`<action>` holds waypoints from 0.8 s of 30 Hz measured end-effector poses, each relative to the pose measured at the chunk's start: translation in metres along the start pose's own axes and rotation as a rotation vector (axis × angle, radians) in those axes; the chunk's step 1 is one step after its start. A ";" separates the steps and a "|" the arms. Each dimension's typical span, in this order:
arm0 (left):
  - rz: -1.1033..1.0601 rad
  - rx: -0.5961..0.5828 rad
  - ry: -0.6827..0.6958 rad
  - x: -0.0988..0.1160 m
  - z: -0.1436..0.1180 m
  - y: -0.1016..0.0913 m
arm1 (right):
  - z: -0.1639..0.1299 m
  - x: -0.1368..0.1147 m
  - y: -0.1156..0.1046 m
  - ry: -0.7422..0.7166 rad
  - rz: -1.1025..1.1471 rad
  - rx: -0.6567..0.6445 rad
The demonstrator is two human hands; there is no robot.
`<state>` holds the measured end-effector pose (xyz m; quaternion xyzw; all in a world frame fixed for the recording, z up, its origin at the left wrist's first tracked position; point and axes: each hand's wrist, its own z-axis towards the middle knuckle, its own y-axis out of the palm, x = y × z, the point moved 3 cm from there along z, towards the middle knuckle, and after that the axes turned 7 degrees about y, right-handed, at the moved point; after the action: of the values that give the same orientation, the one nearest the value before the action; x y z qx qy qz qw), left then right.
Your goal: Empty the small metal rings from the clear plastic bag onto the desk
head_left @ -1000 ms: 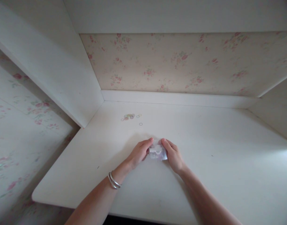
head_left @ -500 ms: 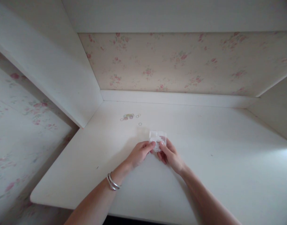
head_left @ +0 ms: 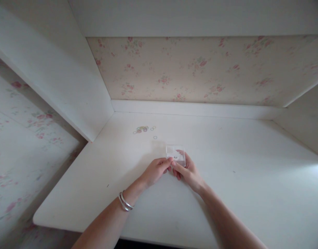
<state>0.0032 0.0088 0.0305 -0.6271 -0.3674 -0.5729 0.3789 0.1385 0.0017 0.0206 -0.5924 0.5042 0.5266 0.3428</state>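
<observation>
A small clear plastic box point(head_left: 175, 154) sits on the white tabletop point(head_left: 242, 173) near its middle, its near edge pinched by both hands. The left hand point(head_left: 155, 170), at the box's 8 o'clock, grips the near-left corner with its fingertips; the right hand point(head_left: 187, 170), at 5 o'clock, clasps the near-right side. Small loose rings point(head_left: 143, 129) lie well apart at 11 o'clock. Bracelets point(head_left: 126, 201) circle the left wrist.

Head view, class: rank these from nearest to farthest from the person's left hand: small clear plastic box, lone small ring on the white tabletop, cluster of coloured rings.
1. Small clear plastic box: at the left hand's fingertips.
2. Lone small ring: straight beyond.
3. Cluster of coloured rings: farther back, leftward.
</observation>
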 end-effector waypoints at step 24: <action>0.171 -0.088 -0.010 -0.017 0.002 0.000 | 0.008 -0.001 -0.048 -0.068 -0.022 0.411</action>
<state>0.0027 0.0102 0.0130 -0.6751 -0.2889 -0.5508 0.3967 0.1823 0.0214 0.0135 -0.4974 0.5828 0.4284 0.4790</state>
